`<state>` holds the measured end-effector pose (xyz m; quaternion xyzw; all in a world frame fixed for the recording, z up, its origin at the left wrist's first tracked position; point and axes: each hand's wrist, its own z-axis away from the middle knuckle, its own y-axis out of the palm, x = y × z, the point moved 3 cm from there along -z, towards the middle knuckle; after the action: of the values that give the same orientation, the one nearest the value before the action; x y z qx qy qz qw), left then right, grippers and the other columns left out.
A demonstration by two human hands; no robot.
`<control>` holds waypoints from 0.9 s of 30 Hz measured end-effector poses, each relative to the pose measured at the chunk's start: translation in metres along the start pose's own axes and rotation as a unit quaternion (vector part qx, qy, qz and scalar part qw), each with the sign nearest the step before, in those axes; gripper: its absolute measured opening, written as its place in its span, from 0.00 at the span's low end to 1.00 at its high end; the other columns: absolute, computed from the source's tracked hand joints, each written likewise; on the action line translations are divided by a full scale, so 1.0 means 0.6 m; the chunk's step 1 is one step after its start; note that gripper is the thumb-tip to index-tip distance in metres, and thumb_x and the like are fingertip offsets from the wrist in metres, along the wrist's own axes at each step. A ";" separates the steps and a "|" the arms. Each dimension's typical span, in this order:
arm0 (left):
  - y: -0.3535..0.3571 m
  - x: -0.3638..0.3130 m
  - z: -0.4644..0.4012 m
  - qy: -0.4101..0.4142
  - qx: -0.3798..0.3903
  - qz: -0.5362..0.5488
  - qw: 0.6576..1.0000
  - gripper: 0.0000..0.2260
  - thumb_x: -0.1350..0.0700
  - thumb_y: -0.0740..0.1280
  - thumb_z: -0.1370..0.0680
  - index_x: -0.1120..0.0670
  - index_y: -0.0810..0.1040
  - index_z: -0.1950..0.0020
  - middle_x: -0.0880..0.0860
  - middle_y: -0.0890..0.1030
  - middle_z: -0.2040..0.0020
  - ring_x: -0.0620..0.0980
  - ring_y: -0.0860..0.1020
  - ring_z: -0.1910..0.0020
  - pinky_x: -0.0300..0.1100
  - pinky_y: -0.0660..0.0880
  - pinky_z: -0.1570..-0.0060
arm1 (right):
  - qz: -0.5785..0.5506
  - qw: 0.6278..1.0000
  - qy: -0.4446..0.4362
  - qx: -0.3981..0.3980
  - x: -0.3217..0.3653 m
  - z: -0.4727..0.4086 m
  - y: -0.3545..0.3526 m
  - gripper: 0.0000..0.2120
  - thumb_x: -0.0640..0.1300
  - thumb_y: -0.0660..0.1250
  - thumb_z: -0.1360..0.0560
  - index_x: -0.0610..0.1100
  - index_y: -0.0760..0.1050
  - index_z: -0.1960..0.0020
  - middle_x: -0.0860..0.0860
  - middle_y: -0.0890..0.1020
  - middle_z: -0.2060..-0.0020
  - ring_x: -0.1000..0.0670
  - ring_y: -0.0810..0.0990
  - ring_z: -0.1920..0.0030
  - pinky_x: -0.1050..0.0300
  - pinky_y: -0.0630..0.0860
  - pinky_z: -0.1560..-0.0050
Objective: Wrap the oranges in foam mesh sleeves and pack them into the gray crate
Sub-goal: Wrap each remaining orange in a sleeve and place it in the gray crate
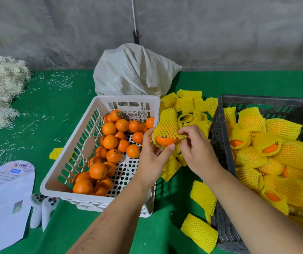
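Both hands point(151, 156) point(199, 153) grip one stickered orange point(164, 140) (label unreadable), pinching its yellow sleeve point(167, 123).

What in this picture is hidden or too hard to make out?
- Gray crate, head view: its right side is cut off by the frame edge, its bottom buried under wrapped oranges.
- Printed sheets: text too small to read.
- White sack: contents hidden by its cloth.
- Orange in both hands: mostly covered by the foam sleeve.

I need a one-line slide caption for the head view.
Both hands pull a yellow foam sleeve over an orange, between white basket and gray crate.
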<state>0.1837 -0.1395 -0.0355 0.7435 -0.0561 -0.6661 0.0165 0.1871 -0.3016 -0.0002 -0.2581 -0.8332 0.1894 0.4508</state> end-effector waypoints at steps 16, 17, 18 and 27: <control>-0.012 0.010 -0.008 0.012 -0.050 -0.002 0.999 0.27 0.63 0.77 0.22 0.53 0.69 0.28 0.57 0.82 0.40 0.55 0.84 0.44 0.49 0.81 0.45 | -0.016 0.998 -0.047 0.042 0.004 0.011 0.018 0.07 0.39 0.65 0.24 0.45 0.72 0.47 0.55 0.70 0.50 0.51 0.73 0.56 0.45 0.76 0.60; -0.012 0.014 -0.010 0.011 -0.062 -0.007 0.998 0.26 0.65 0.76 0.22 0.52 0.69 0.29 0.54 0.83 0.43 0.52 0.84 0.47 0.45 0.81 0.48 | -0.014 0.997 -0.060 0.048 0.008 0.011 0.019 0.06 0.41 0.63 0.24 0.45 0.73 0.46 0.56 0.70 0.50 0.51 0.73 0.56 0.47 0.76 0.60; -0.012 0.018 -0.011 0.009 -0.072 -0.009 0.997 0.25 0.66 0.75 0.22 0.52 0.69 0.30 0.51 0.83 0.46 0.50 0.84 0.50 0.43 0.81 0.51 | -0.016 0.996 -0.064 0.054 0.009 0.011 0.020 0.06 0.41 0.63 0.23 0.45 0.73 0.46 0.57 0.70 0.50 0.51 0.74 0.55 0.48 0.76 0.59; -0.014 0.016 -0.008 0.003 -0.090 -0.073 0.993 0.29 0.58 0.76 0.26 0.44 0.67 0.30 0.61 0.75 0.34 0.57 0.80 0.38 0.57 0.80 0.42 | 0.002 0.994 -0.062 0.086 0.008 0.013 0.020 0.06 0.43 0.61 0.25 0.46 0.72 0.49 0.55 0.70 0.50 0.50 0.73 0.57 0.47 0.75 0.62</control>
<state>0.1899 -0.1323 -0.0455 0.7428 0.0584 -0.6660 0.0352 0.1816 -0.2897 -0.0078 -0.2079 -0.8398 0.2769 0.4182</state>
